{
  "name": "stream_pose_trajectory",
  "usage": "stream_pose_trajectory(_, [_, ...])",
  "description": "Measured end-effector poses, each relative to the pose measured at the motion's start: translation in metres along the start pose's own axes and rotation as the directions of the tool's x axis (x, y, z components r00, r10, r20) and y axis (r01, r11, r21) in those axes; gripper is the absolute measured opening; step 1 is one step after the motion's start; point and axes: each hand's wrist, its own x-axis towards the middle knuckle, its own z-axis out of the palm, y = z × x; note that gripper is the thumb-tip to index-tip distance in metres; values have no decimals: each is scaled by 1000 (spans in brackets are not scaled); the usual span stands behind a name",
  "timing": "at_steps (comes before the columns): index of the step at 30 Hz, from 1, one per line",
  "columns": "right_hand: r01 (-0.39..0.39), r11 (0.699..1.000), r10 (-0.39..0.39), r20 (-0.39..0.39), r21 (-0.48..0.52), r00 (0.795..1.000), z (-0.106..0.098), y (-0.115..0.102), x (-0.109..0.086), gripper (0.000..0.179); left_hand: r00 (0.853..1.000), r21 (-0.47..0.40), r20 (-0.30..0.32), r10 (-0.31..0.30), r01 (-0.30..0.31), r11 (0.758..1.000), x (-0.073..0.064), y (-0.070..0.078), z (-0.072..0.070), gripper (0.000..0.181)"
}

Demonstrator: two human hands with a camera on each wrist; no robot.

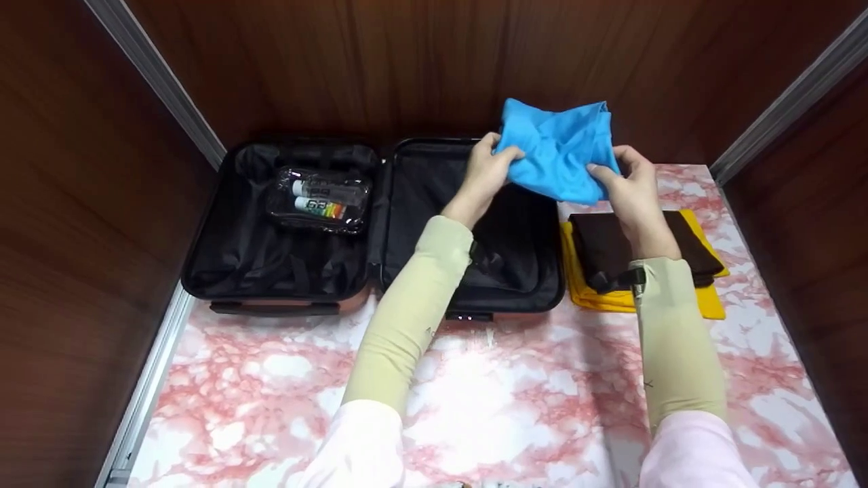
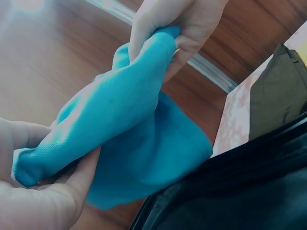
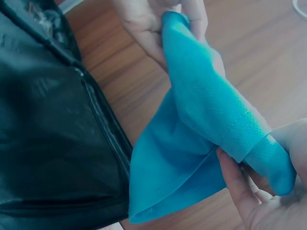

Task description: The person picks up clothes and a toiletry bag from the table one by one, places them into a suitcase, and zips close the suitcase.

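A bright blue piece of cloth, folded over and creased, hangs in the air above the back right of an open black suitcase. My left hand pinches its left edge, thumb on the near face. On the opposite edge, my right hand grips it with the thumb in front and fingers behind. A stitched hem runs across the cloth near the right fingers in the right wrist view. Below, the cloth's loose lower part droops between both hands in the left wrist view.
In the suitcase's left half lies a clear pouch with white tubes inside. Right of the suitcase, dark brown folded cloth rests on yellow folded cloth. Wood-grain panels enclose the red-and-white marbled surface.
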Motion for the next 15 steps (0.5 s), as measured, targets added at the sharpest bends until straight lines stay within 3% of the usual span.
stream_pose_trajectory(8, [50, 999, -51, 18, 19, 999, 11, -4, 0, 16, 1000, -28, 1, -22, 22, 999, 3, 5, -21, 17])
stream_pose_trajectory(11, [77, 996, -77, 20, 42, 997, 18, -4, 1, 13, 999, 42, -46, 1, 1, 999, 4, 7, -29, 29])
stream_pose_trajectory(15, [124, 989, -127, 35, 75, 991, 30, -4, 1, 13, 990, 191, -135, 41, -14, 981, 5, 10, -37, 27])
